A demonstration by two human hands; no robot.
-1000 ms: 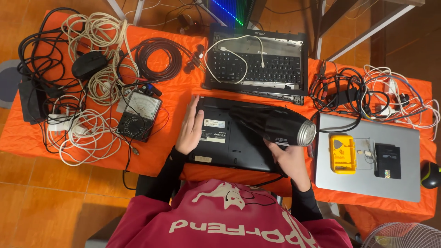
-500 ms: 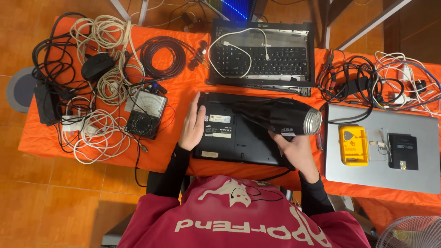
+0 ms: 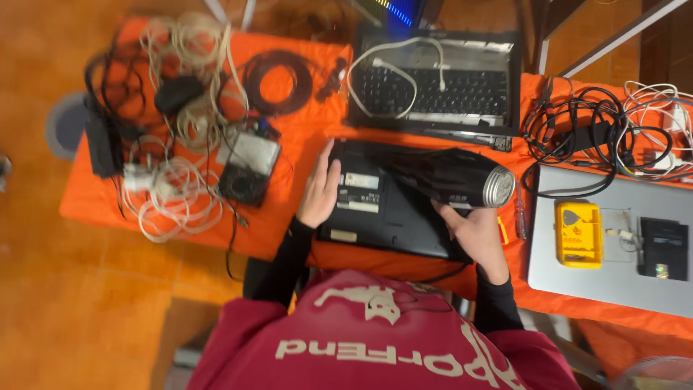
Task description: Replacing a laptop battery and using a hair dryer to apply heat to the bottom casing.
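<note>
On orange table (image 3: pixel 289 209) | left hand (image 3: pixel 320 189) flat on black laptop (image 3: pixel 390 206) | right hand (image 3: pixel 473 230) fingers gripping heat gun (image 3: pixel 455 180) | cables (image 3: pixel 180 144) left

an orange cloth (image 3: pixel 296 155) covers the table. at its left lie tangled white cables (image 3: pixel 180 123), a black cable coil (image 3: pixel 276 81) and a multimeter (image 3: pixel 247 167). an open keyboard laptop (image 3: pixel 440 87) sits at the back. right, a yellow box (image 3: pixel 579 234) rests on a grey laptop (image 3: pixel 613 278).

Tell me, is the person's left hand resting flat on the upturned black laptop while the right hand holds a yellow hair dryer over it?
Not quite. In the head view the hair dryer in the right hand is black with a silver nozzle, not yellow. The left hand does rest on the upturned black laptop.
</note>
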